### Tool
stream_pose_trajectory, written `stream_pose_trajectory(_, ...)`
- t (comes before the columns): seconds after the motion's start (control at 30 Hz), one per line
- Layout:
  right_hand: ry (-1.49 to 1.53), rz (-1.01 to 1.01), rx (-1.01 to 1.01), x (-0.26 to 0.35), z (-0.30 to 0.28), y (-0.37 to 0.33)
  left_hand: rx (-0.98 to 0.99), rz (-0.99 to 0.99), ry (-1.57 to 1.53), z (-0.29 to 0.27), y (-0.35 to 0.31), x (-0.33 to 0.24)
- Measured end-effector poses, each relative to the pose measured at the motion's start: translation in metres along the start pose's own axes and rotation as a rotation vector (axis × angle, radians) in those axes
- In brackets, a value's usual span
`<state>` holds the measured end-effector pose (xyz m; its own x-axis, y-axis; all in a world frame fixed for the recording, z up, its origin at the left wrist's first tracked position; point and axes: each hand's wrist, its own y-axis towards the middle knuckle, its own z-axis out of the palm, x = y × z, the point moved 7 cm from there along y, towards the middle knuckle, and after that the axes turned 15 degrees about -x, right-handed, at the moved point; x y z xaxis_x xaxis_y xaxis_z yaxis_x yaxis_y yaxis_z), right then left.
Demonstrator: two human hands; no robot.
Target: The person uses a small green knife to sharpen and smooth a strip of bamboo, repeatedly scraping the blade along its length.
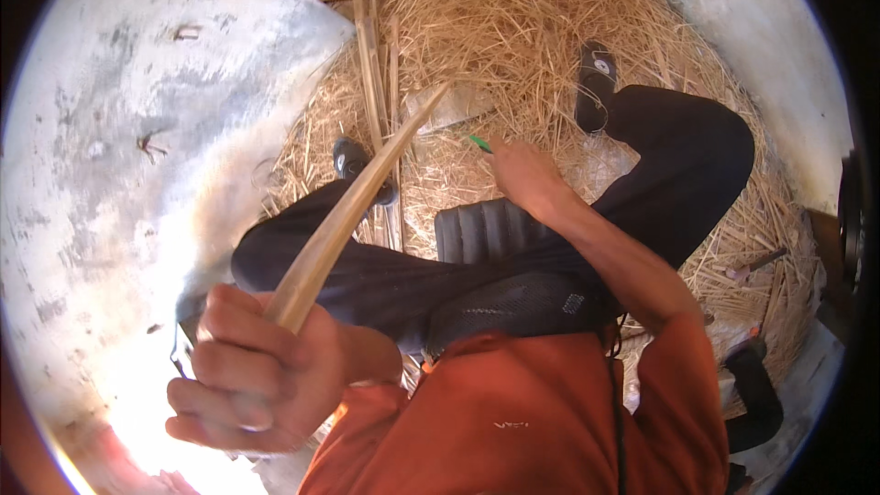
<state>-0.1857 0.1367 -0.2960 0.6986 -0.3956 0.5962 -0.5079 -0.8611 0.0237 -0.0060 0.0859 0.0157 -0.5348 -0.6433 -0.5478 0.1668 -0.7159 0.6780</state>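
Tan tapering wooden strip: left hand clenched round its thick end, seemingly to leave the length free; it slants forward above the left thigh. Farther, right hand pinches a small green implement, near loose straw.

Fisheye view in bright, uneven light: the strongest glare lies at the lower left, where the whitish wall burns out to featureless white — a reddish flare tints the rim beside it. The straw is warmly lit and only moderately sharp; the black trousers sink into darkness with little fold detail. The left hand, near the lens, appears soft. Outlines curve toward the circular border, fringed blue-violet and surrounded by black corners.
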Motion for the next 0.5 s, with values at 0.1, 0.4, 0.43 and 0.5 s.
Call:
stream_pose_trajectory(0.1,0.02,0.068,0.032,0.055,-0.039,-0.012,-0.026,-0.014,0.013,-0.011,0.003,0.007)
stream_pose_trajectory(0.4,0.686,-0.024,-0.004,0.135,-0.11,-0.031,0.001,0.0,0.066,-0.023,0.007,0.0)
stream_pose_trajectory(0.43,0.76,-0.108,-0.022,0.149,-0.115,-0.037,0.004,0.003,0.069,-0.024,0.007,-0.001)
stream_pose_trajectory(0.5,0.804,-0.064,0.081,0.161,-0.115,-0.045,0.005,0.003,0.072,-0.026,0.006,-0.004)
